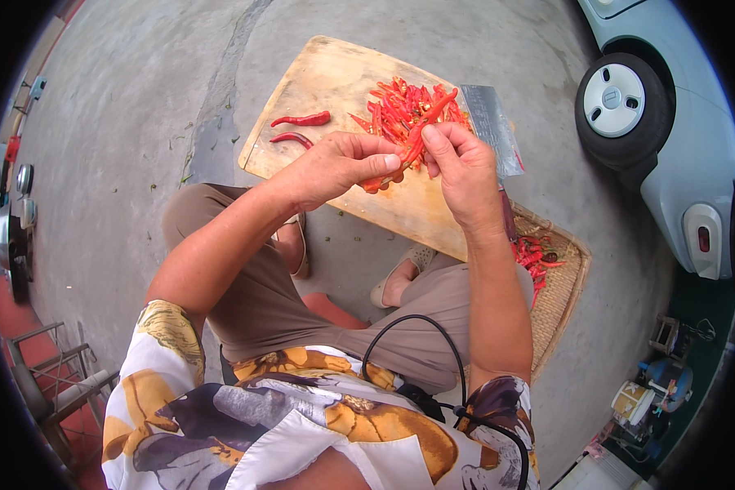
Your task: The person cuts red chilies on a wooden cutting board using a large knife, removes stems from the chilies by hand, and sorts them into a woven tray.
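Note:
My left hand (343,165) and my right hand (465,168) both hold a red chili pepper (415,142) above a wooden cutting board (337,73). The pepper looks split along its length, with pale seeds showing near the left thumb. My right thumb and fingers pinch it around the middle. Behind it on the board lies a pile of cut red chilies (398,101). Two whole red chilies, one nearer the far side (301,119) and one partly behind my left hand (291,139), rest at the left. A cleaver (489,119) lies along the board's right edge, its handle partly hidden by my right arm.
A woven tray (563,294) with more red chilies (531,257) sits to the right, partly under the board's corner. A light blue car (686,135) stands at the right. Green stem bits dot the concrete floor (128,122). A metal-framed chair (61,392) is at lower left.

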### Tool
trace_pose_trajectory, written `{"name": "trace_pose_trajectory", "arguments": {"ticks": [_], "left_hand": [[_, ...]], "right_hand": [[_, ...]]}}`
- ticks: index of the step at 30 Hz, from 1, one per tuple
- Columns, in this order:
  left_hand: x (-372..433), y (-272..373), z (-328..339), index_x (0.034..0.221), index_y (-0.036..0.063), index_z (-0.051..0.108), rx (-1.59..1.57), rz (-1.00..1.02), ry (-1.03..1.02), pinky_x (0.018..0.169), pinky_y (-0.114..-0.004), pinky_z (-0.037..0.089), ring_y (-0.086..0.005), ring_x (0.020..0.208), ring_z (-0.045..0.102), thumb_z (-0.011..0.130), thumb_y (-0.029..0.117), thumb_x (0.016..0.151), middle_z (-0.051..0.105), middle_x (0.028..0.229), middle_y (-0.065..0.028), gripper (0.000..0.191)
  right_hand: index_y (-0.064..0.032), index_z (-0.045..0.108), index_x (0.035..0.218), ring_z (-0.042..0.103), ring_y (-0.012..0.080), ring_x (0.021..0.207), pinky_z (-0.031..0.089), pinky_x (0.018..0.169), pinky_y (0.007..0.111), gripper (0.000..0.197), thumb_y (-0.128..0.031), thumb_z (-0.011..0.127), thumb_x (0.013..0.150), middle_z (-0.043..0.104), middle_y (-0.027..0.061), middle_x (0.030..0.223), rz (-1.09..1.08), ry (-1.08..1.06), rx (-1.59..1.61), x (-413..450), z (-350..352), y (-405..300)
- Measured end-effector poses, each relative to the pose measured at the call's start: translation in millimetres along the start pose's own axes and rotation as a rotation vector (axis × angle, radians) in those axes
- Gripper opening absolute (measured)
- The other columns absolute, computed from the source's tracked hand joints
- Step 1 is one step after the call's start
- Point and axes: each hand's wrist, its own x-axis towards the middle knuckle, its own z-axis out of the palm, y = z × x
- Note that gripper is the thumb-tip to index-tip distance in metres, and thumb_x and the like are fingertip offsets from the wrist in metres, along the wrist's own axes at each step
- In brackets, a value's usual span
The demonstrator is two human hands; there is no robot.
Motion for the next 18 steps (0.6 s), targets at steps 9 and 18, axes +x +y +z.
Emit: {"name": "trace_pose_trajectory", "arguments": {"ticks": [9,18], "left_hand": [[0,0,-1,0.081,0.0032,0.063,0.175,-0.049,0.103,0.053,-0.021,0.038,-0.0044,0.058,0.044,0.060,0.020,0.082,0.055,0.066,0.0024,0.018],[6,-3,-34,0.087,0.0022,0.061,0.604,0.166,0.405,0.055,-0.022,0.042,-0.0056,0.062,0.050,0.060,0.015,0.081,0.055,0.067,0.0014,0.014]], "right_hand": [[-0.0006,0.061,0.083,0.047,0.0037,0.061,0.040,0.056,0.018,0.010,-0.011,0.061,0.082,0.054,-0.0037,0.067,-0.098,0.114,0.007,0,7,-6],[0.0003,0.060,0.082,0.048,0.0049,0.059,0.040,0.055,0.018,0.020,-0.020,0.059,0.084,0.057,0.0012,0.069,-0.091,0.316,0.035,5,-41,-17]]}}
